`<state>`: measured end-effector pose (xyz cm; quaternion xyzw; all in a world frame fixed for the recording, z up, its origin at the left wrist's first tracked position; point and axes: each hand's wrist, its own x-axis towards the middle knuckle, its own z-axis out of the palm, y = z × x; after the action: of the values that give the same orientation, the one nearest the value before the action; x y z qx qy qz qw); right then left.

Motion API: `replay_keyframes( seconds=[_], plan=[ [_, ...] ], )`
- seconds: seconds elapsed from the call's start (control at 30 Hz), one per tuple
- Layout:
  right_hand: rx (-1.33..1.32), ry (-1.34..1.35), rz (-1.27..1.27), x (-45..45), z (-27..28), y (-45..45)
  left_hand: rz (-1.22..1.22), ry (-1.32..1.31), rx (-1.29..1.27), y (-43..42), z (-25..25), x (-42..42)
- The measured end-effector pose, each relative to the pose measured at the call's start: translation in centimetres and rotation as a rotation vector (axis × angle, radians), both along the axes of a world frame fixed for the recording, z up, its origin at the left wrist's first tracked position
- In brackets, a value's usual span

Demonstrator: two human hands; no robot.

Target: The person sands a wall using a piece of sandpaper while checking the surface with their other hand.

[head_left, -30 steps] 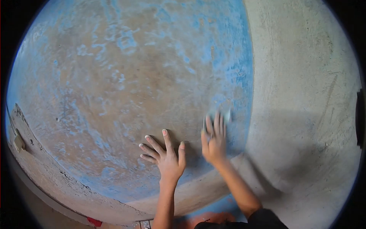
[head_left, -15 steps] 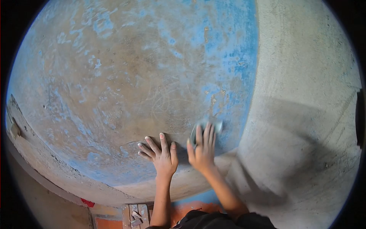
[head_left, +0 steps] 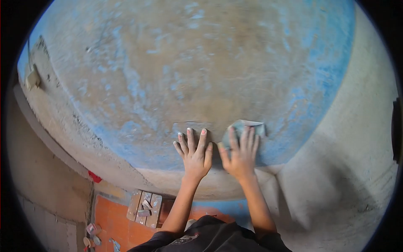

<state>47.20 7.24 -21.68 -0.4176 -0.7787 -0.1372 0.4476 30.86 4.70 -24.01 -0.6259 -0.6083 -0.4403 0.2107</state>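
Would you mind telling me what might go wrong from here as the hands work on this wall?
The sheet under the right hand might bunch or slip, since its edge sticks out past the fingers.
If it slips, those bare fingers could scrape the patchy wall.
A step back might knock the slatted wooden stool below and spill the small pieces lying loose on it.

left hand (head_left: 194, 157): fingers (head_left: 191, 140) splayed | right hand (head_left: 242, 157): fingers extended, slightly apart | forearms (head_left: 182, 203) angled inward
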Motion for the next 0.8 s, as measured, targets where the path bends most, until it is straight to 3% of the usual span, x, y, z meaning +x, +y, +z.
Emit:
replay_keyframes(
  seconds=[0.03,0.13,0.33,0.37,0.47,0.5,0.6,0.8],
  plan=[
    [0.018,0.022,-0.063,0.2,0.4,0.5,0.018,0.006,-0.018,-0.7,0.1,-1.4],
    [0.165,0.458,-0.111,-1.4,4.6,1.8,0.043,-0.005,-0.039,-2.4,1.1,-5.4],
    [-0.035,-0.251,0.056,-9.3,5.6,-2.8,0.05,-0.028,-0.074,-5.7,4.0,-13.8],
    [0.065,-0.191,-0.048,-10.0,7.0,-3.0,0.047,-0.047,-0.071,-6.1,4.3,-15.4],
    [0.151,0.434,0.011,-13.6,8.9,-2.3,0.029,-0.12,-0.046,-7.4,4.3,-19.6],
    [0.213,0.414,-0.041,-15.6,8.4,-2.1,0.019,-0.145,-0.024,-7.7,4.2,-20.7],
    [0.035,-0.188,0.024,-21.0,5.6,-5.5,-0.011,-0.178,-0.029,-8.8,4.1,-23.8],
    [0.192,0.067,-0.094,-25.6,12.3,-4.9,-0.028,-0.098,-0.109,-9.7,3.4,-27.7]
  ],
)
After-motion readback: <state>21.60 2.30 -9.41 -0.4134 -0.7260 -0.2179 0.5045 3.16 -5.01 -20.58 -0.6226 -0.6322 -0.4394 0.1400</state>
